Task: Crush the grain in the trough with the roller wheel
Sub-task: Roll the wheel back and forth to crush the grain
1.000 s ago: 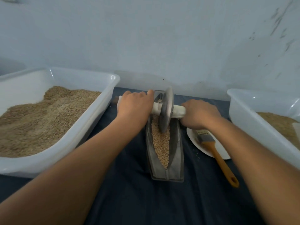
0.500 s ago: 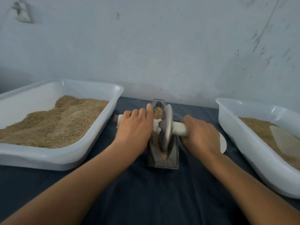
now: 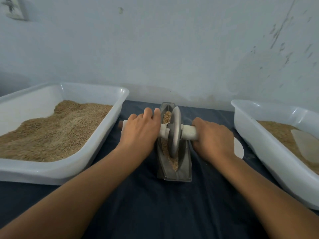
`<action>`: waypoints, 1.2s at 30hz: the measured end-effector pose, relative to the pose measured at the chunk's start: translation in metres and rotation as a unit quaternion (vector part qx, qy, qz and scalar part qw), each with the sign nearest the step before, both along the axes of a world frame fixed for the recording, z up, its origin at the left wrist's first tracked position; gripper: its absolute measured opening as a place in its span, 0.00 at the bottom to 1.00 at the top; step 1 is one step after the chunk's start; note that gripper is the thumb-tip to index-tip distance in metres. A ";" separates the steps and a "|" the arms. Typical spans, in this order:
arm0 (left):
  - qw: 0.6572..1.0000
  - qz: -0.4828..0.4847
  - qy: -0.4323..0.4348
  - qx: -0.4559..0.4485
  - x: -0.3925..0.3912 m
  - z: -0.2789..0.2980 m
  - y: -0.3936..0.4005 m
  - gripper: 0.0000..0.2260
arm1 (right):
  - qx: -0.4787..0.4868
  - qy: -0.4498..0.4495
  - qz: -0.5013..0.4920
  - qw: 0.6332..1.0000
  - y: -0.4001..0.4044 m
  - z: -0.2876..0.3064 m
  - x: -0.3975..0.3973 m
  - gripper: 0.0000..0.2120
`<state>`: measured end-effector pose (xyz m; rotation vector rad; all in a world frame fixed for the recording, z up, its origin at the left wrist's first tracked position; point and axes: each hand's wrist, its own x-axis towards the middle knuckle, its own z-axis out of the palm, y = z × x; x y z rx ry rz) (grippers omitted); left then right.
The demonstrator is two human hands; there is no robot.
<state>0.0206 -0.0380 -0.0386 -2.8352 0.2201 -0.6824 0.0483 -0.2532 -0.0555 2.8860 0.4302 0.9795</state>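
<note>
Your left hand (image 3: 140, 133) lies over the left end of the white handle (image 3: 189, 132), fingers curled down around it, knuckles toward the top of the frame. Your right hand (image 3: 213, 137) wraps the right end of the same handle, fingers folded under so their tips are hidden. Both hands grip it at the middle of the frame, one on each side of the wheel.

The grey roller wheel (image 3: 174, 131) stands upright on its edge in the grey trough (image 3: 185, 167), roughly at mid-length of it. The trough runs from the wall toward you, just below the centre of the picture, on the dark blue cloth (image 3: 155, 213). Grain (image 3: 174, 163) lies in the trough channel on the near side of the wheel, and more grain shows beyond the wheel at the far end.

At the left of the frame a large white tub (image 3: 96, 149) holds a heap of brown grain, piled higher toward its far side. At the right edge a second white tub (image 3: 259, 149) holds a shallower layer of grain with a pale flat piece (image 3: 306, 144) lying on it. Just right of your right wrist, between it and that tub, the edge of a white plate (image 3: 239, 150) shows on the cloth. In the upper left corner a small wall fitting (image 3: 14, 8) is blurred.
</note>
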 end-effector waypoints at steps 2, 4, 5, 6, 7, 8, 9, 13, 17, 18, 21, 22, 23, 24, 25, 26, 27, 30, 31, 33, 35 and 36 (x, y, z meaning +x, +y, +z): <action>1.000 0.005 0.000 -0.006 0.008 -0.001 -0.001 0.30 | -0.005 0.033 -0.012 0.999 0.000 0.001 0.011 0.09; 1.000 0.012 -0.002 -0.017 0.017 -0.001 0.001 0.22 | -0.011 0.060 -0.022 0.998 0.004 0.006 0.022 0.08; 1.000 0.017 -0.001 -0.019 0.021 0.000 0.002 0.19 | -0.015 0.075 -0.027 0.997 0.005 0.009 0.028 0.08; 0.999 0.023 0.004 -0.022 0.025 0.000 0.002 0.16 | -0.020 0.093 -0.028 0.995 0.006 0.013 0.033 0.08; 0.999 0.029 0.011 -0.027 0.029 0.000 0.002 0.14 | -0.026 0.113 -0.025 0.993 0.008 0.017 0.038 0.08; 0.999 0.035 0.019 -0.031 0.033 0.001 0.003 0.12 | -0.031 0.133 -0.022 0.990 0.009 0.020 0.043 0.08; 0.998 0.040 0.026 -0.035 0.038 0.003 0.003 0.11 | -0.038 0.151 -0.019 0.988 0.009 0.024 0.048 0.07; 0.995 0.047 0.068 -0.061 0.056 0.008 0.004 0.10 | -0.056 0.212 -0.011 0.976 0.012 0.035 0.065 0.08; 0.993 0.055 0.082 -0.062 0.071 0.011 0.004 0.08 | -0.058 0.300 -0.018 0.952 0.018 0.051 0.080 0.06; 0.993 0.057 0.085 -0.065 0.073 0.012 0.004 0.08 | -0.059 0.324 -0.015 0.944 0.019 0.054 0.084 0.05; 0.991 0.059 0.093 -0.076 0.082 0.014 0.004 0.08 | -0.055 0.375 -0.007 0.925 0.020 0.061 0.094 0.06; 0.990 0.059 0.096 -0.079 0.083 0.014 0.004 0.08 | -0.055 0.379 -0.004 0.924 0.020 0.062 0.097 0.06; 0.990 0.060 0.097 -0.081 0.084 0.014 0.004 0.09 | -0.061 0.374 0.000 0.925 0.020 0.061 0.098 0.06; 0.990 0.061 0.093 -0.083 0.083 0.013 0.004 0.09 | -0.069 0.363 0.003 0.929 0.019 0.060 0.098 0.06; 0.991 0.063 0.086 -0.081 0.082 0.012 0.004 0.09 | -0.074 0.347 0.004 0.935 0.019 0.058 0.098 0.06; 0.992 0.063 0.077 -0.078 0.081 0.010 0.004 0.10 | -0.076 0.329 0.004 0.941 0.018 0.057 0.097 0.06; 0.993 0.063 0.070 -0.075 0.079 0.009 0.004 0.10 | -0.074 0.311 0.002 0.947 0.018 0.055 0.095 0.07; 0.996 0.049 0.043 -0.063 0.071 0.005 0.003 0.13 | -0.063 0.269 0.000 0.961 0.014 0.046 0.086 0.09; 0.997 0.042 0.032 -0.056 0.068 0.004 0.003 0.13 | -0.058 0.260 -0.001 0.964 0.013 0.042 0.082 0.09; 0.999 0.024 0.011 -0.041 0.062 0.004 0.002 0.15 | -0.041 0.236 -0.003 0.971 0.011 0.035 0.073 0.08; 0.999 0.010 -0.002 -0.038 0.054 0.005 0.002 0.16 | -0.022 0.202 -0.007 0.979 0.009 0.028 0.061 0.09; 0.999 0.006 -0.005 -0.039 0.049 0.005 0.001 0.16 | -0.016 0.182 -0.008 0.983 0.008 0.025 0.055 0.09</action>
